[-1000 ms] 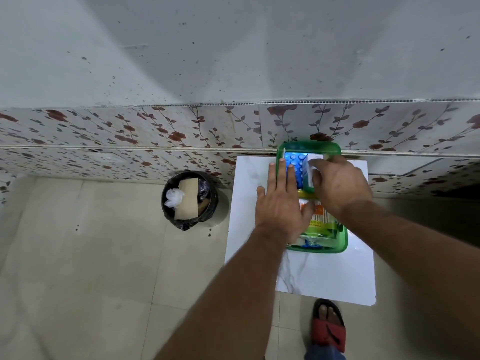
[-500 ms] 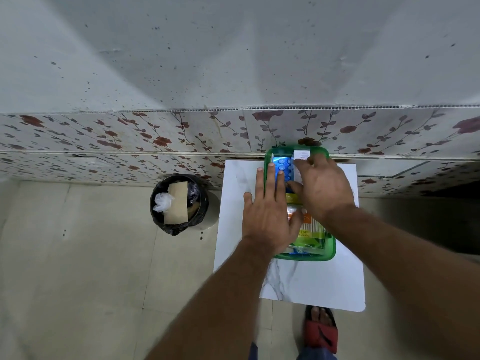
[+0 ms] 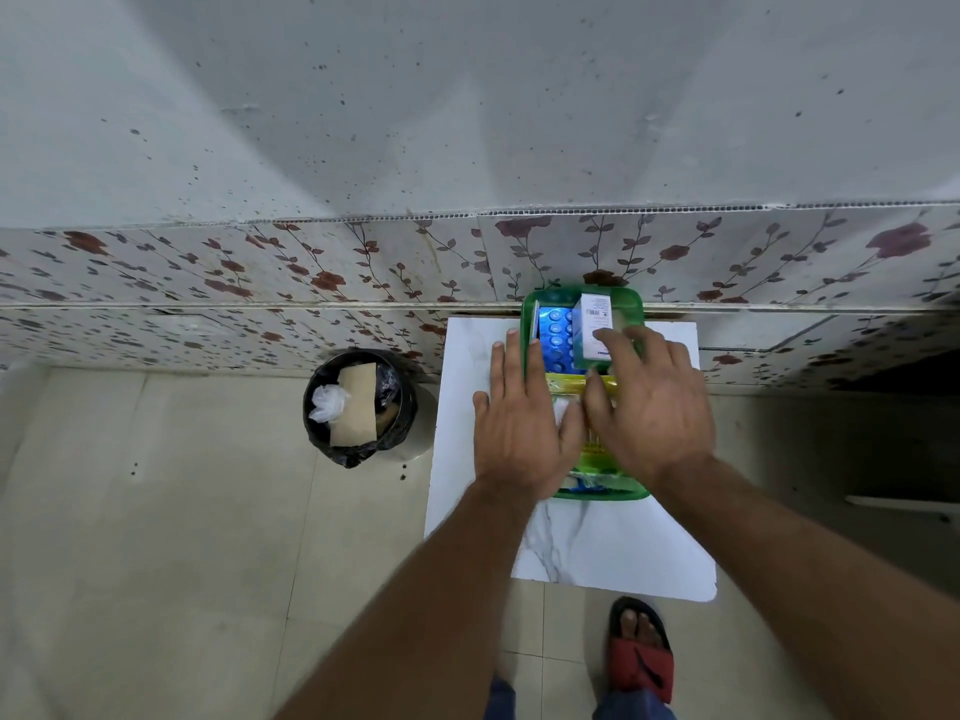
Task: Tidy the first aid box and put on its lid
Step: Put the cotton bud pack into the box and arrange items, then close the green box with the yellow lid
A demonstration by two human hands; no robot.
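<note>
Tidying, lid not yet on.
Both hands, left (image 3: 524,428) and right (image 3: 649,407), lay spread, pressing contents flat in the box (image 3: 635,304); next called for finding the unseen lid.

Both hands (image 3: 592,418) flat over the green box (image 3: 631,304) (white carton (image 3: 596,324) inside)

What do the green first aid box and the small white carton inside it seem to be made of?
Green first aid box: probably translucent plastic, glossy; light passes through its walls and the rim shines. Small white carton: likely printed cardboard, smooth matte; flat faces, sharp folded edges and small print. The right hand touches the carton.
</note>
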